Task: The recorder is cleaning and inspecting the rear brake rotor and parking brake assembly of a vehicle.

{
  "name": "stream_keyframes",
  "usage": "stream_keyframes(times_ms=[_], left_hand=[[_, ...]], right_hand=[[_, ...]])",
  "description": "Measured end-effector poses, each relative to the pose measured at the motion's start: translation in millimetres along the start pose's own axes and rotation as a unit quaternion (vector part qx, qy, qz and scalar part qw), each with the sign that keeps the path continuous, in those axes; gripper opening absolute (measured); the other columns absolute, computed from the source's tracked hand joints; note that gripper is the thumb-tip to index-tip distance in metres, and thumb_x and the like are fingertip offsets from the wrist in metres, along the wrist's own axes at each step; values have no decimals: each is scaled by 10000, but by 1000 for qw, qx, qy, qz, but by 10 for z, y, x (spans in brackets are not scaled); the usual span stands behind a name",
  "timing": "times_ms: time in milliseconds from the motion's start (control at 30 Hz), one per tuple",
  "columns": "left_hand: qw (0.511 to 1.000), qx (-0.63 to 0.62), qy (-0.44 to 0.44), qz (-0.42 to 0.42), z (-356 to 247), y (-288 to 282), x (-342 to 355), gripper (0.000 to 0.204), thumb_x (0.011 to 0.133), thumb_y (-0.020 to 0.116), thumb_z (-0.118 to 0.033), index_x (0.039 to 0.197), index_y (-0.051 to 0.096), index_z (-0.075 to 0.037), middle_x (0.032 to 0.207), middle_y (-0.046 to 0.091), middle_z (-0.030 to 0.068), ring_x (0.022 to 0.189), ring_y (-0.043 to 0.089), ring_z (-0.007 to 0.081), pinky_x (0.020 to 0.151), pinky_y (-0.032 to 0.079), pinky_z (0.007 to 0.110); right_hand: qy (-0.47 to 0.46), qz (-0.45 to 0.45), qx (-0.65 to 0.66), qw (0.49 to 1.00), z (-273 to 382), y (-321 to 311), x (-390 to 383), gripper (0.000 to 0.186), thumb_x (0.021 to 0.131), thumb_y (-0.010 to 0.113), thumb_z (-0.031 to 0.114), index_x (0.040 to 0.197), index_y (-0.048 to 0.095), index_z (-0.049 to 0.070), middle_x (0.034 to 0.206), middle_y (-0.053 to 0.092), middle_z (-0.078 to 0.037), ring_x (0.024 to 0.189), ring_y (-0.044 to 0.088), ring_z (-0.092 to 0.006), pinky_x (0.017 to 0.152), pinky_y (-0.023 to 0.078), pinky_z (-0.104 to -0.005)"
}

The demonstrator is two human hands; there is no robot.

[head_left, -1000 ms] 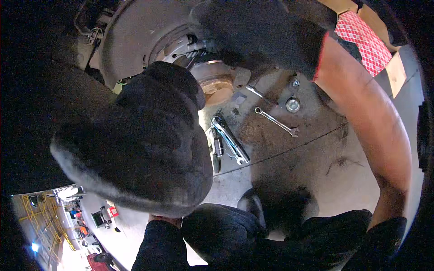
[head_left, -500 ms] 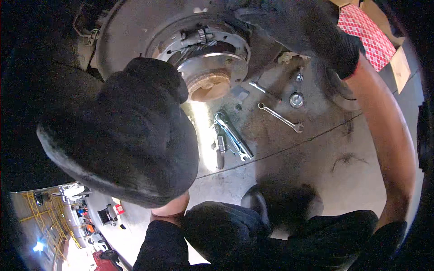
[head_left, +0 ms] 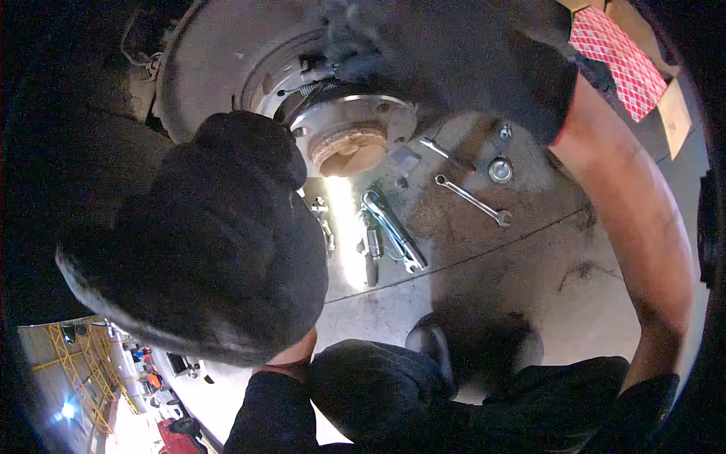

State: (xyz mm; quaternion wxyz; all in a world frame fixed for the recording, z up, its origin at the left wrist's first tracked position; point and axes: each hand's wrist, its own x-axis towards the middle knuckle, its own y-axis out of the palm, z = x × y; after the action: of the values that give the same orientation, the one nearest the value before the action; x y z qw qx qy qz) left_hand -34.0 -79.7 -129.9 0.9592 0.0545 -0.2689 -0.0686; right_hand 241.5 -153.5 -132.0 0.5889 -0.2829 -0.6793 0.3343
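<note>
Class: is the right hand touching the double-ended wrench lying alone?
Apart: the head view shows floor between the right gloved hand and the double-ended wrench.

A stained grey concrete floor (head_left: 597,310) is stretching across the view, and a thin dark joint line (head_left: 484,253) is running aslant over it. A narrow, glaring white strip of light (head_left: 344,234) is brightening the middle, while a broad dark shadow (head_left: 484,303) is lying to its right. At the lower left, a yellow metal lattice framework (head_left: 76,359) is standing, a round bluish-white lamp (head_left: 68,410) is glowing near it, and a red vehicle (head_left: 174,439) is showing at the bottom edge.
</note>
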Motion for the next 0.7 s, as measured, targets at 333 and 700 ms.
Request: stream_keyframes(times_ms=[333, 700], left_hand=[[1000, 7, -17, 11, -75, 203, -14, 435, 975, 588, -335, 1291, 630, -38, 1348, 649, 171, 1189, 631, 306, 1026, 491, 432], [999, 15, -42, 10, -29, 178, 94, 439, 980, 583, -336, 1300, 629, -40, 1354, 646, 167, 1197, 627, 305, 1038, 483, 434]], right_hand=[[-30, -102, -20, 994, -114, 49, -207, 267, 811, 675, 220, 988, 736, 30, 1071, 701, -183, 1040, 672, -362, 887, 553, -468], [-59, -217, -52, 973, 15, 266, -195, 225, 806, 674, 204, 914, 741, 18, 1032, 705, -179, 1009, 677, -364, 870, 559, -465]])
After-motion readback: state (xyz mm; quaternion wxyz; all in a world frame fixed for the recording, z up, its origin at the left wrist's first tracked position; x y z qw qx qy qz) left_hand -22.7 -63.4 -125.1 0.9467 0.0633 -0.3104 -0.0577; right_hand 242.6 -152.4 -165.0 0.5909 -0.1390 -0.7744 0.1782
